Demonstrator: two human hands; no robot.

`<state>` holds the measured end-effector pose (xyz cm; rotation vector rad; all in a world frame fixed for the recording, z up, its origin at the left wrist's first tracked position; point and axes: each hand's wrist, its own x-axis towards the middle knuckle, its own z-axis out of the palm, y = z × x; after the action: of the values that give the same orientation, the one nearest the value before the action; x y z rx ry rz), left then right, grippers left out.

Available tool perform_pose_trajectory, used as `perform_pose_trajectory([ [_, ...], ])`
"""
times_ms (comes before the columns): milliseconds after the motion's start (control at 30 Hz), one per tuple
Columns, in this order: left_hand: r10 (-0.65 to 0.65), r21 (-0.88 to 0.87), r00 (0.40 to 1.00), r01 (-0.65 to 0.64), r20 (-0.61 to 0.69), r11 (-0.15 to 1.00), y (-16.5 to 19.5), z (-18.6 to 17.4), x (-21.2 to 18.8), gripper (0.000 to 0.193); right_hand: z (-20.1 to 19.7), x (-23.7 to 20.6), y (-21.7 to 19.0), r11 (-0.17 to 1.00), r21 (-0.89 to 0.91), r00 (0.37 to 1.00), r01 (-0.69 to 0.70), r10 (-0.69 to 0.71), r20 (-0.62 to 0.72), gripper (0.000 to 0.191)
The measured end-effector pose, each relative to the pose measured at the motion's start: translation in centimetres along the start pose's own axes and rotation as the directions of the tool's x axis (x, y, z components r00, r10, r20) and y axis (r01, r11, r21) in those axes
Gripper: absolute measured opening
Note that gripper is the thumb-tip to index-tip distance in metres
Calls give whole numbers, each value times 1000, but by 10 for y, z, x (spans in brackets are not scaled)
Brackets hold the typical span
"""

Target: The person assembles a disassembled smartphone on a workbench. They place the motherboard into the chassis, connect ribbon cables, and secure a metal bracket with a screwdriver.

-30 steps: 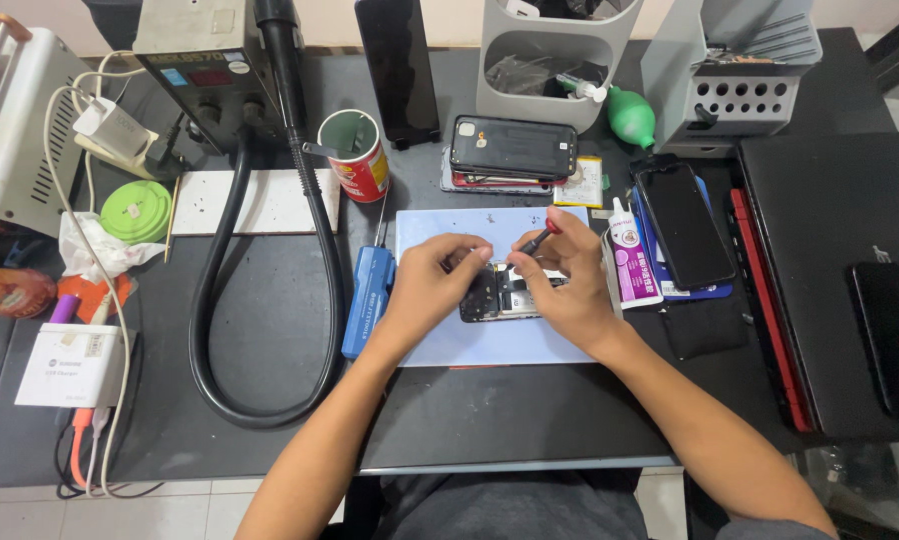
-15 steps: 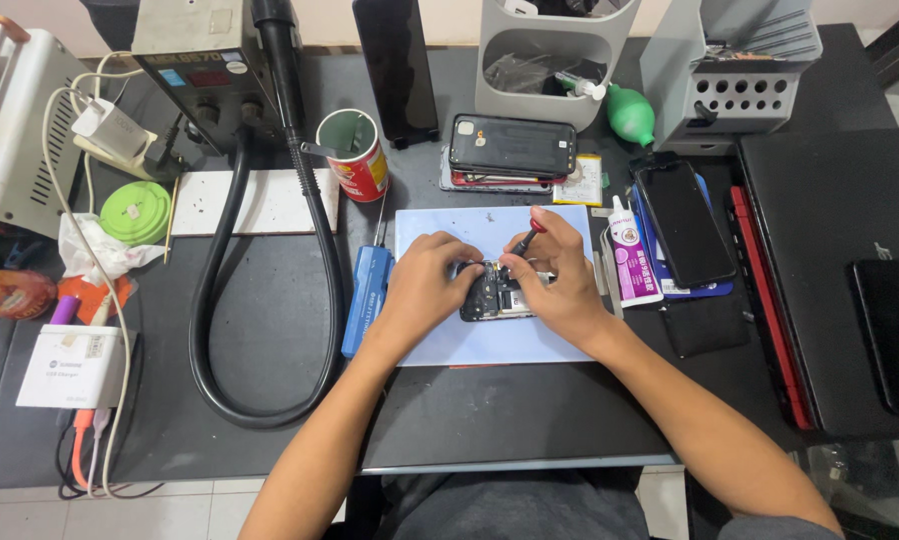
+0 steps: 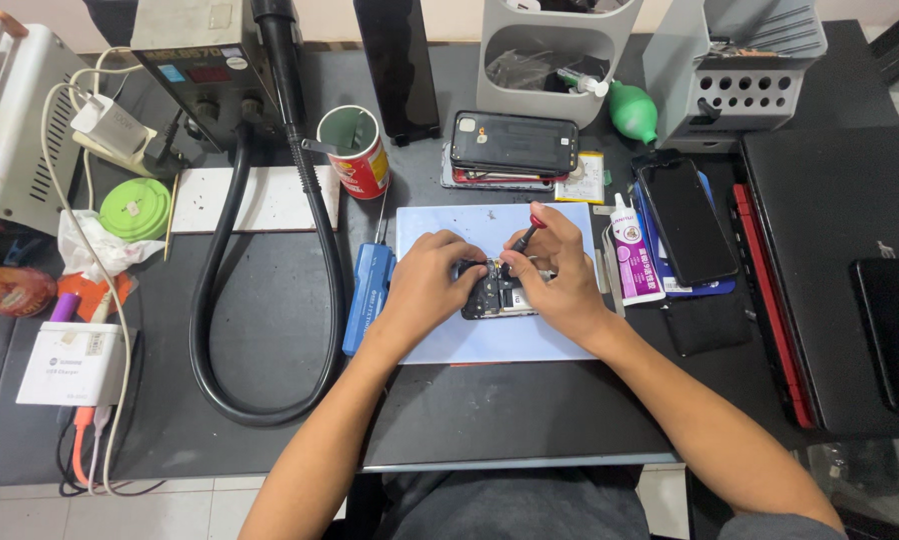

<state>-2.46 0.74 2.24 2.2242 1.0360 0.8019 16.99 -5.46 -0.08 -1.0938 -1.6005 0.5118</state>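
hands barely shifted | left hand [image 3: 432, 285] steadies opened phone [image 3: 498, 296] | right hand [image 3: 558, 272] grips screwdriver [image 3: 523, 238]

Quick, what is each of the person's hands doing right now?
Left hand: fingers curled on the opened phone, steadying it on the blue mat.
Right hand: closed on a small red-capped screwdriver, tip at the phone.

Opened phone [image 3: 497, 297]: dark, back cover off, internal parts exposed; lies flat on pale blue mat [image 3: 470, 340]; small screwdriver [image 3: 526, 233], red-capped, tilted, tip down on phone's upper edge.
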Motion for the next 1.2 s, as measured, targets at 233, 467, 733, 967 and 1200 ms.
perform_pose_trajectory([
  [233,-1,18,1000,0,6,1000,0,0,0,13,-2,0,-5,989,-89,992,119,-115,56,68],
  [467,14,15,1000,-14,2,1000,-2,1,0,12,-3,2,-3,961,-210,982,181,-166,86,69],
  [733,13,18,1000,-13,3,1000,-3,2,0,12,-5,3,-5,951,-250,983,181,-163,90,73],
  [967,24,12,1000,-24,1,1000,-2,1,-1,12,-8,4,-9,970,-195,985,146,-126,115,71],
  [1200,7,10,1000,-7,12,1000,0,0,0,12,-10,4,-9,984,-141,987,107,-89,133,67],
])
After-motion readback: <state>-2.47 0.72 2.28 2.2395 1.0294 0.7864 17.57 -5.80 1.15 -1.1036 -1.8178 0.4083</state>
